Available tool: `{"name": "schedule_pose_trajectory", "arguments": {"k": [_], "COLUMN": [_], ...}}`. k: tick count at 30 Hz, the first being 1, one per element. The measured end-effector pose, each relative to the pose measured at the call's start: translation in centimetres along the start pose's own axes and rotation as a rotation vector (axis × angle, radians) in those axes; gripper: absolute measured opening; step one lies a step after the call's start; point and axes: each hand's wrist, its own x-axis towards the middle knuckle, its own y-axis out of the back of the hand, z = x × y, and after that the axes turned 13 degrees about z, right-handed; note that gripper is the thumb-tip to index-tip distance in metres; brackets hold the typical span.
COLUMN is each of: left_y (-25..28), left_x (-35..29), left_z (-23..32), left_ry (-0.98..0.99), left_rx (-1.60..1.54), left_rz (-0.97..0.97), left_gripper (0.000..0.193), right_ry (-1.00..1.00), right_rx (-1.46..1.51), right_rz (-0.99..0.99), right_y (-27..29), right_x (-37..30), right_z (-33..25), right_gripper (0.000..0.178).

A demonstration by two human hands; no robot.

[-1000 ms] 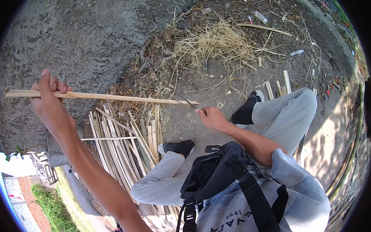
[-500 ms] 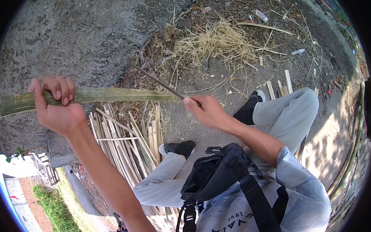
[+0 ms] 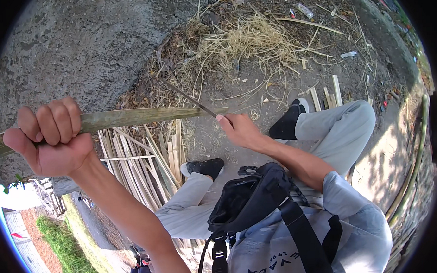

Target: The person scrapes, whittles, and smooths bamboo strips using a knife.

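The slab edge curves down from upper centre; open ground lies mid-frame, below your knife. The bamboo strip spans frame left to centre through your left hand, fingers clamped round it; your right hand grips the knife (handle mostly hidden) just below the strip's tip.

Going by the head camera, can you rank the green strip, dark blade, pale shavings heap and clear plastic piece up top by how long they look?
Longest to shortest:
Green strip, cut off at left
Pale shavings heap
Dark blade
Clear plastic piece
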Motion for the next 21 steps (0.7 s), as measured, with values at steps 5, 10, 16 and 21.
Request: {"name": "schedule_pose_trajectory", "arguments": {"k": [5, 10, 16, 21], "left_y": [-1.3, -3.6, -6.2, -5.6], "left_x": [0.0, -0.8, -0.5, -1.2], "left_z": [-0.8, -2.1, -2.9, -3.0], "left_ry": [-0.03, -0.346, -0.48, -0.511], "left_rx": [0.047, 0.523, 0.674, 0.659], "left_rz": [0.075, 0.766, 0.991, 1.006], "left_gripper": [0.042, 0.042, 0.038, 0.035], "right_ry": [0.052, -0.009, 0.16, -0.095], "right_rx": [0.016, -0.039, 0.183, -0.011], "right_rz": [0.175, 0.033, 0.093, 0.009], "right_y": [-4.5, -2.6, -3.6, -4.8], "right_x": [1.6, -0.6, -2.3, 0.0], "right_z": [6.0, 3.7, 0.2, 5.3], "right_gripper": [0.049, 0.049, 0.045, 0.041]}}
